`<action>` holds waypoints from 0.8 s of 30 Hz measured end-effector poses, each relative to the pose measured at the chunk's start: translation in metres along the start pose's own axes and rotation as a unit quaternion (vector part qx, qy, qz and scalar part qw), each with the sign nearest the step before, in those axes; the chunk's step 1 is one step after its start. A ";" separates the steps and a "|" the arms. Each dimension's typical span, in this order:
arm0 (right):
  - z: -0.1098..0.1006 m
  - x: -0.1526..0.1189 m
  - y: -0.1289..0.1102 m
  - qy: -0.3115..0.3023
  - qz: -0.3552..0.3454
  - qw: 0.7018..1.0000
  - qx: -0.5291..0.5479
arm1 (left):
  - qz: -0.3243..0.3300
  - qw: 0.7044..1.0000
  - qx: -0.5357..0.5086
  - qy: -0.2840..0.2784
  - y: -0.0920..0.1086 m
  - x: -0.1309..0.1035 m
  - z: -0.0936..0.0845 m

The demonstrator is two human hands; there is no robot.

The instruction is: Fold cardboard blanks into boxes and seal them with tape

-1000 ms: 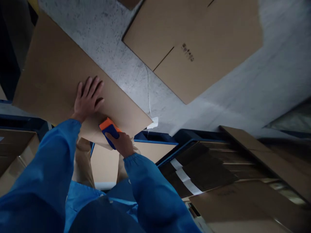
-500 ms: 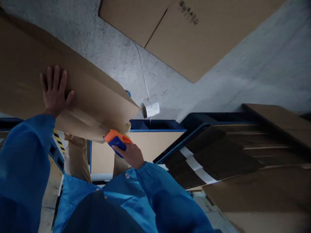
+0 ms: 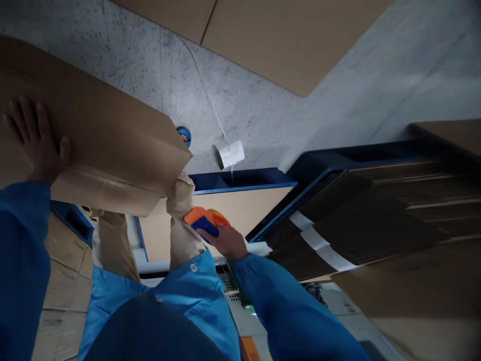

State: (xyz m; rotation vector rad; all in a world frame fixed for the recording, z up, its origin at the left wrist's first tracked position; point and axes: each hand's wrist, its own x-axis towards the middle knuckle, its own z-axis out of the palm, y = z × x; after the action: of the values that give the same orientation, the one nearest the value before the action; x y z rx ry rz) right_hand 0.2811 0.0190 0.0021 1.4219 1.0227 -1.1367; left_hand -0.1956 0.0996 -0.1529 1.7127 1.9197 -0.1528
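Note:
My left hand [image 3: 39,143] lies flat on the side of a large brown cardboard box [image 3: 108,140], its fingers stretched out. The box extends past the left edge of the view and slants across in front of my legs. In my right hand [image 3: 227,240] is an orange and blue tape dispenser [image 3: 205,220], with the fingers wrapped round its handle. The dispenser is apart from the box, to the right of its near corner and beside my right knee. Part of my grip is hidden behind the dispenser.
Flat cardboard [image 3: 270,45] lies on the grey floor ahead. A white label sheet [image 3: 231,154] on the floor lies near a blue pallet [image 3: 240,180] bearing cardboard. On the right stand dark, strapped cardboard stacks [image 3: 361,215]. Brown cartons [image 3: 63,281] are stacked at lower left.
The box and my left hand have shifted left in view. My right hand has moved the tape dispenser right, away from the box's edge. The view itself has shifted too.

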 end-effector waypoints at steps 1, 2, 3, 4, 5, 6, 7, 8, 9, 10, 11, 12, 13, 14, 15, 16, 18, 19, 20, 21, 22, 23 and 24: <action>-0.001 0.010 -0.001 0.007 0.000 1.000 -0.003 | -0.013 1.000 0.010 -0.009 -0.001 0.002 0.001; -0.001 0.019 -0.003 0.011 -0.003 1.000 -0.006 | -0.027 0.999 0.021 -0.017 -0.003 0.004 0.003; -0.001 0.030 -0.006 0.013 -0.007 1.000 -0.007 | -0.039 0.998 0.032 -0.025 -0.003 0.005 0.004; -0.001 0.040 -0.011 0.012 -0.008 1.000 -0.005 | -0.046 0.998 0.044 -0.030 -0.004 0.006 0.005; 0.000 0.049 -0.017 0.013 -0.008 1.000 -0.001 | -0.046 0.997 0.056 -0.030 -0.004 0.007 0.006; 0.002 0.059 -0.024 0.016 -0.007 1.000 0.005 | -0.037 0.997 0.067 -0.028 -0.005 0.007 0.007; 0.003 0.068 -0.032 0.021 -0.007 1.000 0.011 | -0.020 0.997 0.074 -0.021 -0.005 0.007 0.008; 0.005 0.077 -0.042 0.027 -0.009 0.999 0.017 | -0.001 0.997 0.078 -0.008 -0.004 0.006 0.007; 0.007 0.084 -0.052 0.035 -0.011 0.999 0.025 | 0.018 0.997 0.077 0.010 -0.004 0.005 0.006; 0.010 0.091 -0.062 0.043 -0.013 0.998 0.032 | 0.035 0.996 0.074 0.029 -0.003 0.004 0.005; 0.013 0.096 -0.072 0.049 -0.015 0.998 0.038 | 0.048 0.995 0.069 0.043 -0.001 0.003 0.002; 0.017 0.099 -0.081 0.056 -0.016 0.997 0.047 | 0.054 0.995 0.064 0.054 0.001 0.002 -0.001; 0.021 0.100 -0.089 0.065 -0.014 0.996 0.059 | 0.054 0.995 0.059 0.058 0.004 0.001 -0.003; 0.025 0.100 -0.096 0.074 -0.009 0.995 0.070 | 0.047 0.996 0.053 0.055 0.010 -0.002 -0.005; 0.030 0.098 -0.102 0.082 -0.003 0.993 0.081 | 0.028 0.997 0.045 0.051 0.018 -0.007 -0.005; 0.035 0.095 -0.107 0.089 0.002 0.992 0.091 | 0.002 0.998 0.033 0.045 0.030 -0.013 -0.002; 0.043 0.089 -0.116 0.100 0.011 0.990 0.103 | -0.063 0.998 -0.009 0.020 0.062 -0.034 0.014; 0.046 0.087 -0.120 0.102 0.014 0.989 0.104 | -0.073 0.997 -0.036 -0.011 0.083 -0.047 0.026; 0.048 0.086 -0.124 0.105 0.018 0.989 0.104 | -0.083 0.993 -0.063 -0.053 0.105 -0.060 0.041; 0.050 0.087 -0.129 0.107 0.020 0.989 0.104 | -0.094 0.988 -0.088 -0.083 0.128 -0.072 0.057; 0.051 0.090 -0.134 0.106 0.019 0.989 0.103 | -0.104 0.984 -0.108 -0.096 0.148 -0.083 0.072; 0.051 0.094 -0.139 0.104 0.016 0.989 0.101 | -0.119 0.981 -0.120 -0.100 0.167 -0.092 0.086; 0.051 0.100 -0.143 0.100 0.009 0.990 0.099 | -0.128 0.978 -0.125 -0.106 0.181 -0.098 0.097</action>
State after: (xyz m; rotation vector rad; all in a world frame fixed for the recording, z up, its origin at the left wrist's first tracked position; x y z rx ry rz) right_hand 0.1558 -0.0093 -0.1260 1.7280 1.0571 -1.1236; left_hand 0.0101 0.0031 -0.1386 1.2320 1.9020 -0.1737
